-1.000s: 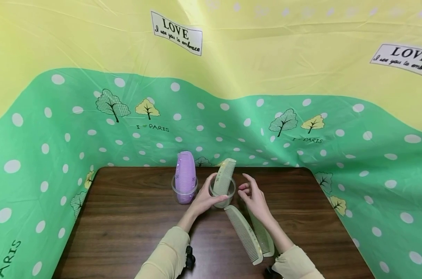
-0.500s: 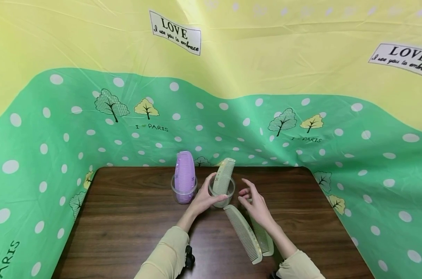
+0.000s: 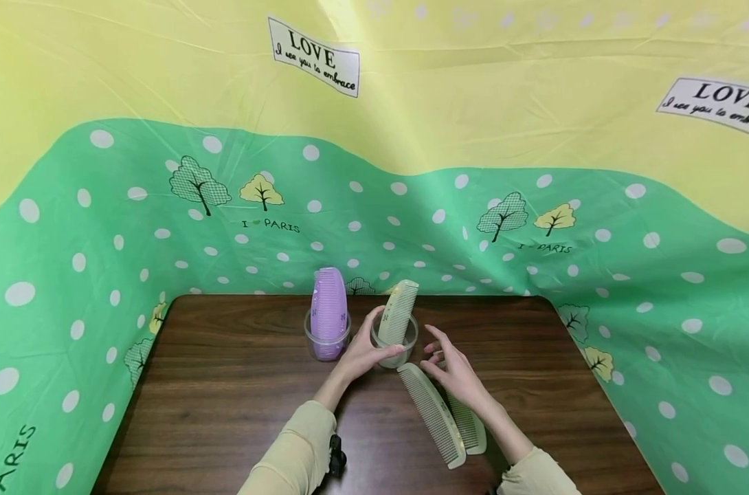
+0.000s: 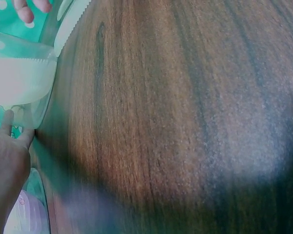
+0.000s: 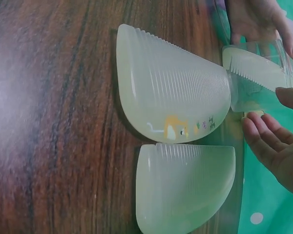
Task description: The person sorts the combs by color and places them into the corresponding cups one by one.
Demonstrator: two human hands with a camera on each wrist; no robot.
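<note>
My left hand (image 3: 359, 352) grips a clear cup (image 3: 413, 344) from its left side, thumb across the front. Inside that cup a pale green comb (image 3: 400, 309) leans to the right. My right hand (image 3: 460, 377) hovers just right of the cup, fingers loosely bent and holding nothing; the right wrist view shows its fingertips (image 5: 251, 124) apart from the cup wall. Beneath and before this hand, two more pale green combs lie side by side on the table: the left comb (image 3: 435, 419) in full, the right comb (image 3: 471, 427) partly hidden by the hand.
Left of the gripped cup stands a second clear cup (image 3: 310, 344) with purple combs (image 3: 329, 306) upright in it. The dark wooden table (image 3: 226, 385) ends at a green and yellow patterned cloth (image 3: 374, 227) hanging behind and at both sides.
My right hand has drawn back slightly toward the body, away from the cup's rim. The left hand, the cup and the combs stay where they were.
</note>
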